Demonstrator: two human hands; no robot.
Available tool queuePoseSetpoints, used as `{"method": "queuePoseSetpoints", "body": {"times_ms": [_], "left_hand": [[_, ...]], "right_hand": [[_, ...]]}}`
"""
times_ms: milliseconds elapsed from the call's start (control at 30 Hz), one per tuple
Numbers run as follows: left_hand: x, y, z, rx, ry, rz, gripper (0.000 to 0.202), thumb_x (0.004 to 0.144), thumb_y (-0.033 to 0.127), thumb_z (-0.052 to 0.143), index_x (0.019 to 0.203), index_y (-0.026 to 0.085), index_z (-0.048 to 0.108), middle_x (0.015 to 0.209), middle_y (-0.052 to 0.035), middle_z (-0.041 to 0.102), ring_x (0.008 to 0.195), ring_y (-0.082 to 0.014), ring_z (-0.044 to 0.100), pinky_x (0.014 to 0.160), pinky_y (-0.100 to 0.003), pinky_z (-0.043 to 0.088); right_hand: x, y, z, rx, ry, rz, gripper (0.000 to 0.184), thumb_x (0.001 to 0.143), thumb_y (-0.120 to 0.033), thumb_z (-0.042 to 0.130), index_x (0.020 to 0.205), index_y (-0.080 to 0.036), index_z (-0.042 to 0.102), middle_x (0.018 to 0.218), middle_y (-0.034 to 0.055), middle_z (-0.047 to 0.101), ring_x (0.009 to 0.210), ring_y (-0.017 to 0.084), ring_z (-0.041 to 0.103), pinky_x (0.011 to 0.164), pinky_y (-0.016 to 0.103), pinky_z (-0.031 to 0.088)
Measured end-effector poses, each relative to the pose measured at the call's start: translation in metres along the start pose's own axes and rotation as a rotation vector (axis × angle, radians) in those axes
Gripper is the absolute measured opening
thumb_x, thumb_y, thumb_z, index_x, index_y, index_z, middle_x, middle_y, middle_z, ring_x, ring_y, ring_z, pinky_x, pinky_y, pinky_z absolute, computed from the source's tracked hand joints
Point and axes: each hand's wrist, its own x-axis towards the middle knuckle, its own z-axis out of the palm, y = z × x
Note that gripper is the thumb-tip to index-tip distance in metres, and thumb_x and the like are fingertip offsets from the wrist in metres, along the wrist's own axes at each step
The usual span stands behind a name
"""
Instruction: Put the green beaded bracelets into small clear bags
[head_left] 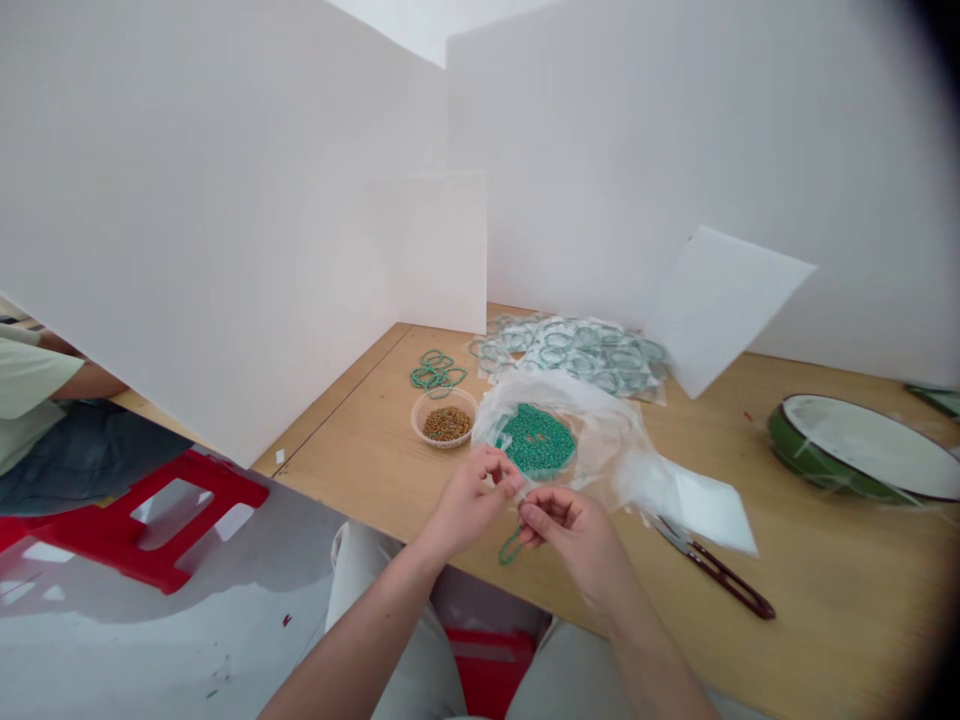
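Observation:
My left hand (474, 497) and my right hand (568, 530) meet over the near edge of the wooden table (825, 560), fingers pinched together. Between them hangs a short string of green beads (511, 546), drooping below my right fingers. Just beyond lies a clear plastic bag (600, 440) holding a heap of loose green beads (536, 438). A small clear cup of brown beads (447, 420) stands to the left of the bag.
Finished green bead loops (436, 372) lie behind the cup, and many bagged bracelets (577, 352) further back. Dark-handled snips (712, 570) lie right of my hands. A green-rimmed enamel basin (862, 450) sits far right. White partition boards (225, 230) surround the table. Another person sits left by a red stool (161, 525).

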Motion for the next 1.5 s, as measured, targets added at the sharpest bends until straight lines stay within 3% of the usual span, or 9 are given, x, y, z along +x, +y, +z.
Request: {"method": "queuePoseSetpoints", "body": {"times_ms": [100,167,300,500,767,1067,1267,1400,1500], "left_hand": [[-0.004,-0.006,0.002,-0.165,0.131,-0.076,0.028,0.082,0.043,0.065,0.095,0.018,0.069,0.090,-0.0062,0.065,0.083,-0.0185,0.057,0.078,-0.029,0.042],[-0.009,-0.009,0.005,-0.253,0.105,-0.144,0.034,0.078,0.045,0.070,0.098,0.018,0.070,0.092,-0.0070,0.068,0.082,-0.0181,0.059,0.078,-0.029,0.044],[-0.019,-0.011,0.014,-0.289,0.016,-0.212,0.030,0.068,0.039,0.081,0.086,0.016,0.076,0.082,-0.0073,0.072,0.074,-0.0181,0.062,0.075,-0.030,0.047],[-0.022,-0.011,0.021,-0.224,0.149,-0.154,0.018,0.067,0.035,0.082,0.070,0.018,0.076,0.077,-0.0080,0.072,0.073,-0.0197,0.064,0.071,-0.031,0.049],[-0.026,-0.012,0.018,-0.181,0.141,-0.047,0.017,0.071,0.033,0.079,0.068,0.017,0.074,0.073,-0.0065,0.069,0.072,-0.0177,0.062,0.071,-0.029,0.048],[-0.030,-0.005,0.016,-0.091,0.154,-0.026,0.024,0.083,0.037,0.067,0.073,0.016,0.065,0.075,-0.0035,0.062,0.075,-0.0155,0.056,0.073,-0.027,0.041],[-0.030,-0.005,0.024,-0.577,0.078,-0.295,0.038,0.076,0.050,0.071,0.069,0.014,0.058,0.063,0.0015,0.051,0.061,-0.0098,0.045,0.063,-0.023,0.036],[-0.031,0.000,0.024,-0.714,0.056,-0.377,0.039,0.072,0.048,0.076,0.068,0.013,0.060,0.063,0.0012,0.052,0.061,-0.0088,0.045,0.064,-0.022,0.035],[-0.032,0.004,0.024,-0.759,0.061,-0.403,0.038,0.072,0.047,0.077,0.068,0.013,0.061,0.064,0.0010,0.053,0.060,-0.0080,0.045,0.064,-0.022,0.034]], "right_hand": [[0.001,0.001,0.000,0.077,0.047,-0.015,0.030,0.073,-0.045,0.077,0.077,-0.017,0.069,0.065,0.0022,0.068,0.058,0.015,0.065,0.057,0.026,0.053],[0.001,0.000,0.000,0.102,0.059,-0.019,0.030,0.073,-0.045,0.077,0.079,-0.017,0.070,0.068,0.0029,0.069,0.059,0.015,0.065,0.057,0.026,0.053],[0.001,-0.005,0.001,0.102,0.073,-0.024,0.032,0.070,-0.046,0.079,0.079,-0.017,0.071,0.069,0.0042,0.071,0.057,0.014,0.064,0.057,0.027,0.054],[0.002,-0.005,0.000,0.057,0.044,-0.044,0.030,0.074,-0.045,0.077,0.080,-0.017,0.070,0.069,0.0034,0.071,0.060,0.014,0.064,0.059,0.027,0.054],[0.002,-0.013,0.000,0.124,-0.002,0.005,0.049,0.070,-0.043,0.081,0.095,-0.024,0.044,0.070,0.0001,0.072,0.058,0.015,0.065,0.058,0.026,0.053],[-0.001,-0.015,0.004,0.090,-0.022,-0.022,0.043,0.075,-0.044,0.076,0.096,-0.024,0.043,0.072,0.0002,0.070,0.063,0.015,0.066,0.064,0.028,0.052],[-0.004,-0.009,0.009,0.003,0.023,-0.207,0.027,0.081,-0.030,0.069,0.087,-0.024,0.043,0.075,-0.0038,0.057,0.065,0.011,0.056,0.061,0.023,0.047],[-0.006,0.000,0.010,-0.342,0.180,-0.415,0.014,0.085,-0.021,0.059,0.084,-0.024,0.045,0.075,-0.0027,0.052,0.064,0.011,0.051,0.058,0.023,0.044],[-0.006,0.003,0.012,-0.628,0.314,-0.678,0.013,0.085,-0.015,0.057,0.084,-0.023,0.047,0.070,-0.0035,0.051,0.057,0.010,0.046,0.057,0.023,0.042]]}}
